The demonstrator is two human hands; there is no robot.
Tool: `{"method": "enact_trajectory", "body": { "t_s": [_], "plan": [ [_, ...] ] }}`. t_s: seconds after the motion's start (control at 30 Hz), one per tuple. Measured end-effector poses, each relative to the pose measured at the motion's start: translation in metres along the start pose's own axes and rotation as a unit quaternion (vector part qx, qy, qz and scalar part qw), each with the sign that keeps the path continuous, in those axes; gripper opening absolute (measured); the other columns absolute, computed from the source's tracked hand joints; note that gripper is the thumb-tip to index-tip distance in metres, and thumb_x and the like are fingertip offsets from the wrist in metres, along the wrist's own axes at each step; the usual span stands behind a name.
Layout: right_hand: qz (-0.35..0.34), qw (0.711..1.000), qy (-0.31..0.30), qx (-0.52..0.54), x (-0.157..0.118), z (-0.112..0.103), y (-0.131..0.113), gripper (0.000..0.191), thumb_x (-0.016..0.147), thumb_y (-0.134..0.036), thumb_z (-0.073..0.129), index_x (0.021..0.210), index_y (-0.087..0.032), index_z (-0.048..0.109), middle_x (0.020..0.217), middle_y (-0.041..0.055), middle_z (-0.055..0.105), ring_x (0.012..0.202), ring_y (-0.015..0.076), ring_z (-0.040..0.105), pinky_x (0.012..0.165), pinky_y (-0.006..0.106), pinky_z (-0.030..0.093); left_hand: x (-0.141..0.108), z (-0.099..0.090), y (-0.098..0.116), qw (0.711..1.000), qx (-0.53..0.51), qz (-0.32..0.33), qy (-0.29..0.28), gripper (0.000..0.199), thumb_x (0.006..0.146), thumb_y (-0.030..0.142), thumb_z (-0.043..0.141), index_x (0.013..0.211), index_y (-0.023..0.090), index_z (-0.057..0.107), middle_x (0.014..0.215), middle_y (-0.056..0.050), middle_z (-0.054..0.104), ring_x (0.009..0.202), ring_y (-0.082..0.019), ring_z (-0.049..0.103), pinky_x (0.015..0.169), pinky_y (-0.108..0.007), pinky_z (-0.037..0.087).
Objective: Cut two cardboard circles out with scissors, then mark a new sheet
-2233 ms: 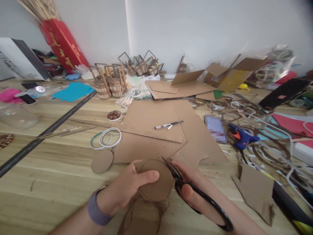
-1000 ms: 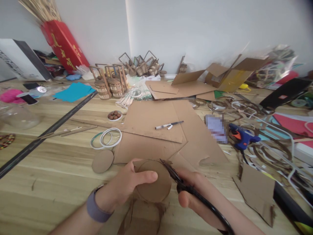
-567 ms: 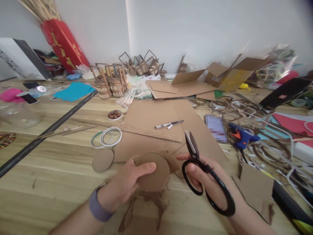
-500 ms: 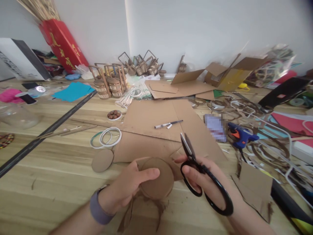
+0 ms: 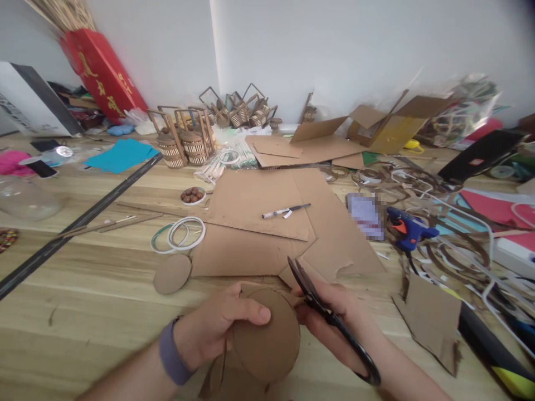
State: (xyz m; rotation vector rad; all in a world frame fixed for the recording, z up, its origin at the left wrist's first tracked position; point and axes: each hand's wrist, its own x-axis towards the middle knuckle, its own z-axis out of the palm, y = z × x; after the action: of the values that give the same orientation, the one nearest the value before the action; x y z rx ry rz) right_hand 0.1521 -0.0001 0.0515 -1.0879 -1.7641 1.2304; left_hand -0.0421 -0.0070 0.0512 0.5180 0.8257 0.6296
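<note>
My left hand, with a purple band on its wrist, grips a piece of cardboard with a round outline, thumb flat on top. Ragged offcut strips hang below the round part. My right hand has black-handled scissors around its fingers, the blades pointing up and to the left. Its fingertips touch the cardboard's upper right edge. A finished cardboard disc lies on the table left of my left hand. Just beyond my hands spread large cardboard sheets.
A pen lies on the sheets. White and green rings and a dish of brown beads are at the left. On the right are a blue glue gun, tangled strips and a cardboard scrap. Small woven baskets stand behind.
My right hand has come left and turned the scissors, bringing its fingers to the cardboard's edge. The round cardboard has tilted and shifted slightly downward in my left hand.
</note>
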Motion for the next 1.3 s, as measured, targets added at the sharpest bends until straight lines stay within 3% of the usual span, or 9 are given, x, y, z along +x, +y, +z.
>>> {"method": "enact_trajectory", "body": {
  "t_s": [0.13,0.3,0.43,0.6,0.8,0.97,1.13,1.3],
  "plan": [
    [0.001,0.998,0.013,-0.057,0.0,-0.008,0.007,0.019,0.083,-0.037,0.063,0.082,-0.019,0.067,0.056,-0.0028,0.054,0.045,0.0114,0.046,0.043,0.021,0.037,-0.002,-0.002,0.003,1.0,-0.007,0.005,-0.009,0.035,0.049,0.022,0.078,0.082,0.012,0.077,0.068,-0.005,0.075,0.056,-0.013,0.062,0.052,-0.02,0.049],
    [0.008,0.998,0.051,0.025,-0.003,-0.025,0.001,0.05,0.088,-0.068,0.055,0.09,-0.019,0.062,0.053,-0.0069,0.041,0.043,0.0105,0.036,0.041,0.022,0.029,0.002,-0.007,0.007,0.988,-0.053,0.11,0.091,0.032,0.052,0.016,0.081,0.083,0.019,0.071,0.069,0.001,0.073,0.06,-0.014,0.064,0.055,-0.021,0.051],
    [0.009,0.999,-0.013,0.031,-0.007,-0.026,-0.004,0.066,0.081,-0.084,0.049,0.088,-0.019,0.061,0.06,-0.0043,0.045,0.05,0.0112,0.037,0.046,0.024,0.028,0.011,-0.008,0.009,0.975,-0.089,0.164,0.12,0.031,0.055,0.016,0.085,0.083,0.017,0.071,0.077,-0.002,0.075,0.069,-0.016,0.067,0.063,-0.025,0.057],
    [0.088,0.987,-0.127,-0.034,-0.007,-0.022,-0.006,0.077,0.073,-0.094,0.041,0.085,-0.02,0.059,0.062,-0.0036,0.044,0.055,0.0127,0.037,0.049,0.024,0.028,0.013,-0.007,0.011,0.954,-0.13,0.216,0.16,0.032,0.056,0.018,0.09,0.084,0.016,0.074,0.079,-0.002,0.077,0.07,-0.015,0.069,0.068,-0.023,0.058],
    [0.13,0.983,-0.109,-0.068,-0.006,-0.013,-0.013,0.081,0.072,-0.097,0.033,0.077,-0.019,0.057,0.062,-0.0032,0.046,0.054,0.0122,0.039,0.05,0.025,0.03,0.013,-0.006,0.007,0.949,-0.12,0.234,0.174,0.032,0.061,0.021,0.089,0.089,0.016,0.075,0.084,-0.002,0.079,0.075,-0.017,0.073,0.067,-0.021,0.058],
    [0.1,0.99,-0.102,-0.013,-0.009,-0.002,-0.004,0.081,0.08,-0.092,0.029,0.084,-0.018,0.06,0.052,-0.006,0.042,0.044,0.0103,0.037,0.044,0.024,0.029,0.011,0.0,0.001,0.957,-0.089,0.225,0.162,0.031,0.064,0.025,0.088,0.09,0.015,0.075,0.085,-0.005,0.079,0.079,-0.02,0.074,0.069,-0.024,0.058],
    [0.089,0.99,-0.098,0.043,-0.012,0.009,0.009,0.08,0.085,-0.088,0.024,0.09,-0.017,0.06,0.052,-0.0056,0.045,0.043,0.0107,0.039,0.043,0.024,0.031,0.009,0.005,0.001,0.955,-0.08,0.215,0.19,0.037,0.06,0.026,0.09,0.092,0.015,0.074,0.087,-0.005,0.08,0.081,-0.022,0.073,0.073,-0.028,0.058],
    [0.076,0.989,-0.106,0.063,-0.013,0.013,0.011,0.074,0.089,-0.085,0.021,0.068,-0.021,0.05,0.052,-0.0046,0.044,0.044,0.0101,0.037,0.043,0.023,0.032,0.007,0.007,0.002,0.961,-0.076,0.211,0.164,0.043,0.063,0.029,0.089,0.102,0.016,0.075,0.09,-0.005,0.08,0.085,-0.021,0.073,0.074,-0.025,0.056]
  ]
}}
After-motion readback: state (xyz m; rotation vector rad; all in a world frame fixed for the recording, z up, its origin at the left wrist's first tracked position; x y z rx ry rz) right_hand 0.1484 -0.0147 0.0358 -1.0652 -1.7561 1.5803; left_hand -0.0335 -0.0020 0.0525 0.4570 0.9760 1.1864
